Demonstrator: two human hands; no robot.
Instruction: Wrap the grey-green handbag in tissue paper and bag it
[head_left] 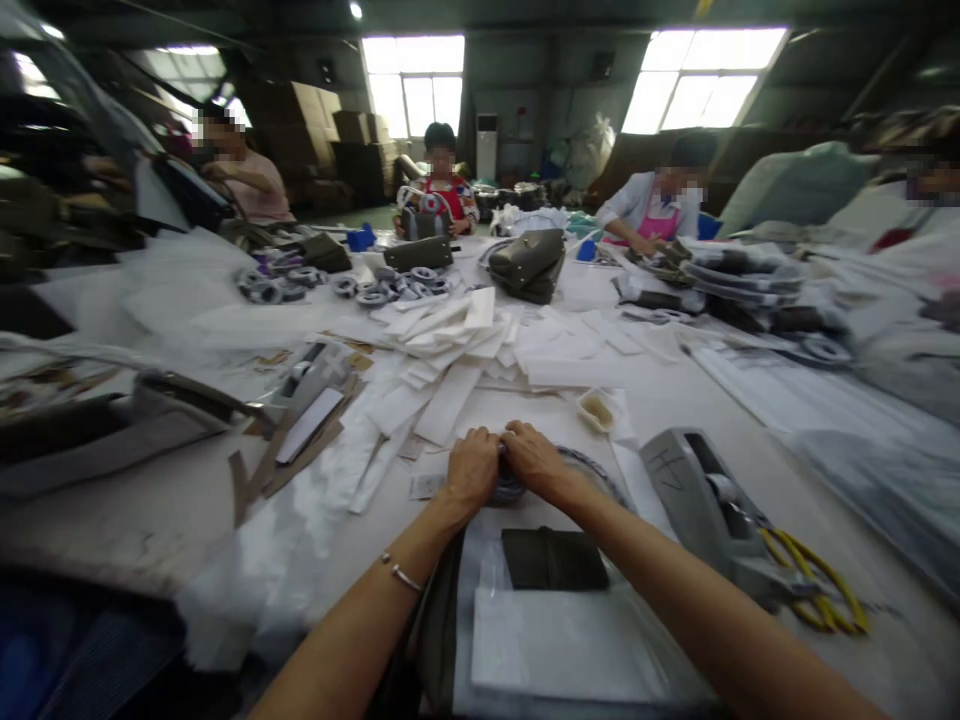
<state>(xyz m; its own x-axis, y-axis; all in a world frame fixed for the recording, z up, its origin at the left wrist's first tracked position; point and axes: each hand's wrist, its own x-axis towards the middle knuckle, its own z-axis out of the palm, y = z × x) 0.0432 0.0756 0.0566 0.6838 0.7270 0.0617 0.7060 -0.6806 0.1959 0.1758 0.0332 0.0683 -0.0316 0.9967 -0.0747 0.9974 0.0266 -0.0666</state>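
My left hand (472, 468) and my right hand (531, 456) meet in the middle of the white table (180, 500). Both are closed, fingers curled down over a coiled grey strap (592, 468) that curves out to the right of them. Most of the coil is hidden under the fingers. Just in front of my wrists lies a dark olive wallet-like piece (553, 558) on a clear plastic bag (570, 640). A thin bracelet (400, 572) sits on my left forearm.
A grey tape dispenser (705, 500) and yellow-handled scissors (817, 590) lie at my right. White paper sheets (457, 345) are piled ahead, with a small tray (598, 408). Another dispenser (307, 380) is at left. Dark bags (529, 262) and several seated people are further off.
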